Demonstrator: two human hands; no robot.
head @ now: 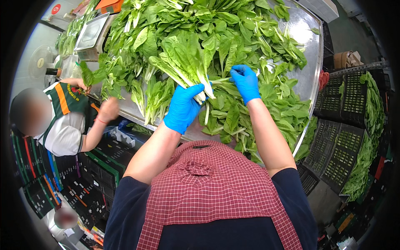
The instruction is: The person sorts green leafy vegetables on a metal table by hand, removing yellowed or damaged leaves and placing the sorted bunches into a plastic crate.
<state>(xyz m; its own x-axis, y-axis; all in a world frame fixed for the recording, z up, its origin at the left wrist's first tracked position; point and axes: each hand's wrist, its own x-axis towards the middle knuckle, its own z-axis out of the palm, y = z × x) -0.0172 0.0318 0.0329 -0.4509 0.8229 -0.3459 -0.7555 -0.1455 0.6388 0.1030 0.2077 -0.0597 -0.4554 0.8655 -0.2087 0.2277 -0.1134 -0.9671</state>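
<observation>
My left hand (184, 107), in a blue glove, grips a bunch of leafy greens (187, 62) by the pale stalk ends. Its leaves point up and away from me over the heap. To the right, my right hand (246, 82), also in a blue glove, is held over the greens with its fingers curled. A pale stalk (220, 80) reaches its fingertips; whether they pinch it is hidden. Loose leafy greens (272, 103) cover the metal table (307, 51) around both hands. Several small bunches (153, 100) lie left of my left hand.
On the left, a co-worker (67, 115) handles greens at the table. A scale (92, 32) stands at the far left, near a fan (40, 62). Black crates (334, 150) with greens are stacked right of the table; more black crates (103, 168) stand at lower left.
</observation>
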